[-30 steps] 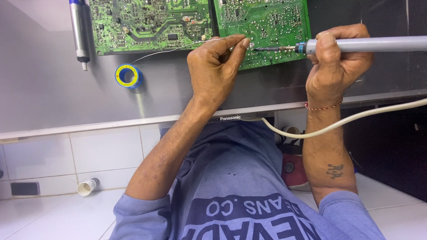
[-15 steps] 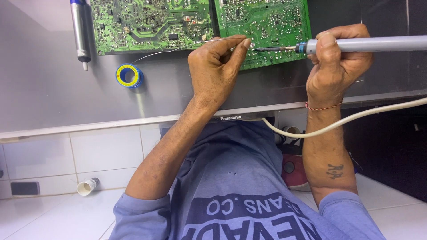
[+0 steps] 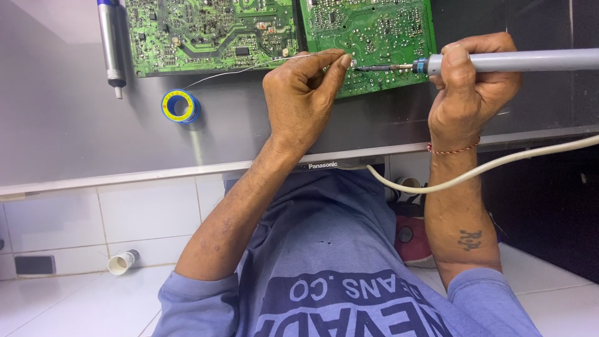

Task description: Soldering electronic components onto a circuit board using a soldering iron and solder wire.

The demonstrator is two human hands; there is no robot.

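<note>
My right hand (image 3: 469,93) grips a grey soldering iron (image 3: 524,60), its tip resting on the right green circuit board (image 3: 374,37). My left hand (image 3: 302,100) pinches a thin solder wire (image 3: 249,67) and holds its end at the iron's tip. The wire trails left to a blue-and-yellow solder spool (image 3: 178,106) on the grey panel (image 3: 75,137). A second green circuit board (image 3: 212,31) lies to the left of the first.
A metal desoldering pump (image 3: 110,43) lies at the upper left of the panel. The iron's cream cord (image 3: 499,163) runs off to the right. A small white cup (image 3: 121,262) and a red object (image 3: 415,240) rest on the tiled floor.
</note>
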